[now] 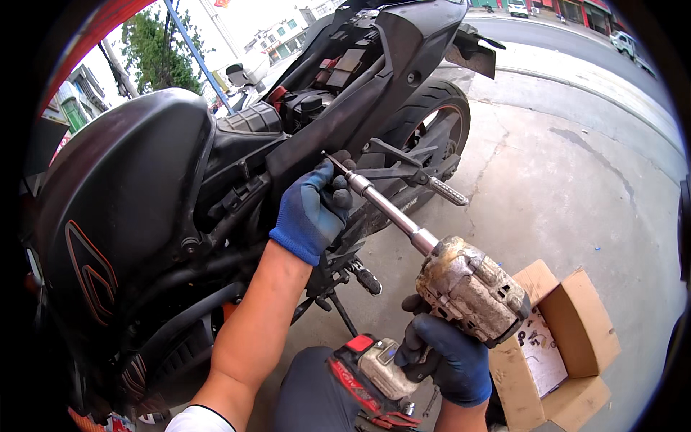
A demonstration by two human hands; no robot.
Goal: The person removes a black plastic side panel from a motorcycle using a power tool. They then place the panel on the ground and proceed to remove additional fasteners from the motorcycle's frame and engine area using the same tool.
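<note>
My right hand, in a dark blue work glove, grips the handle of a worn, grimy cordless impact wrench. A red-and-black battery is on the wrench's lower end. From the wrench a long silver extension slants up and left, ending in a thin driver bit. My left hand, in a blue glove, is closed around the bit near its tip, fingers curled. That tip points at the black side panel of a motorcycle; whether it sits in a screw I cannot tell.
The motorcycle's black tank is at the left; its seat is off, showing the electrical parts. A footpeg sticks out near the rear wheel. An open cardboard box with small parts stands on the concrete at right.
</note>
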